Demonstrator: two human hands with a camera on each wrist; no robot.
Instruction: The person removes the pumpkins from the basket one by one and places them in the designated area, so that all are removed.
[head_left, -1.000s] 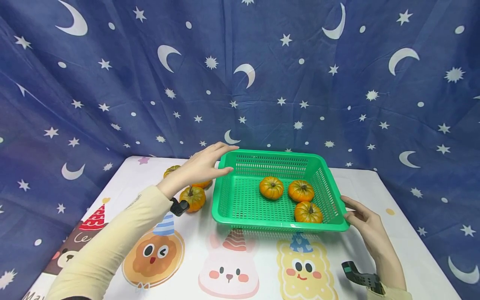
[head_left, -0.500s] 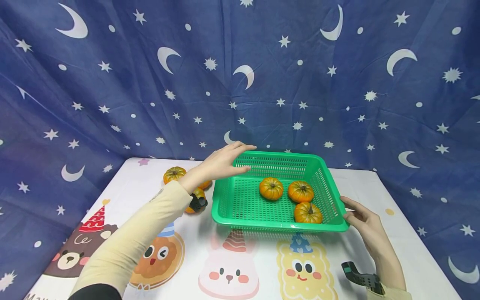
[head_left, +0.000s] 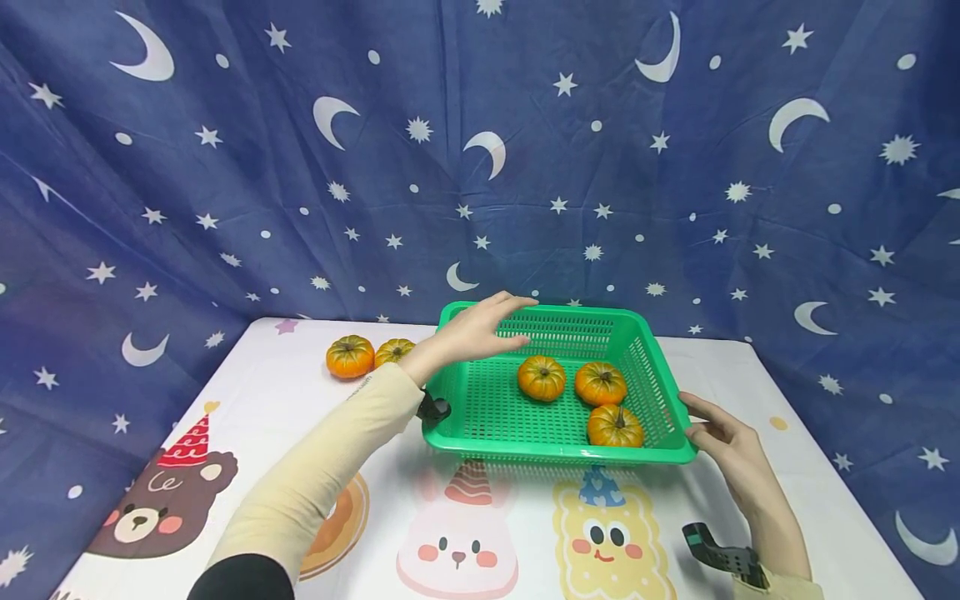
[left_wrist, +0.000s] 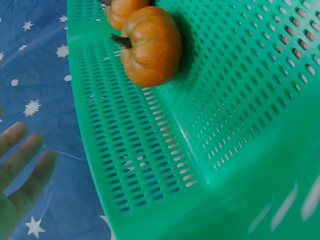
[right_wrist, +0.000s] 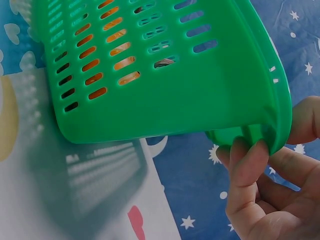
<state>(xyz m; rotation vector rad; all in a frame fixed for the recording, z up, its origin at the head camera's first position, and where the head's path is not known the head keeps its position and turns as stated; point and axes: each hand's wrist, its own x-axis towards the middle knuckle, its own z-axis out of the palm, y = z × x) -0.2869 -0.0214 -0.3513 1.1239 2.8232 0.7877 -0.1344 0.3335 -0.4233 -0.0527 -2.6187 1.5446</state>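
A green plastic basket (head_left: 555,452) with slotted sides holds 3 small orange pumpkins, including one in the middle (head_left: 542,379), one to its right (head_left: 601,383) and one at the front right (head_left: 616,426). My left hand (head_left: 483,329) is above the basket's left part, fingers spread and nothing in them. The left wrist view has its fingertips (left_wrist: 37,167) beyond the basket wall and a pumpkin (left_wrist: 151,47) inside. At the right end, my right hand (head_left: 723,437) pinches the basket's rim (right_wrist: 280,100), fingertips tucked under the lip.
Left of the basket, two pumpkins rest on the table, one farther left (head_left: 350,357) and one partly behind my arm (head_left: 393,350). A white cloth (head_left: 405,533) with cartoon prints covers the table. A blue star-and-moon curtain (head_left: 525,167) hangs behind.
My left hand has moved right, from the basket's left rim to over its inside. My left forearm now covers the nearest loose pumpkin. Right hand and basket stay put.
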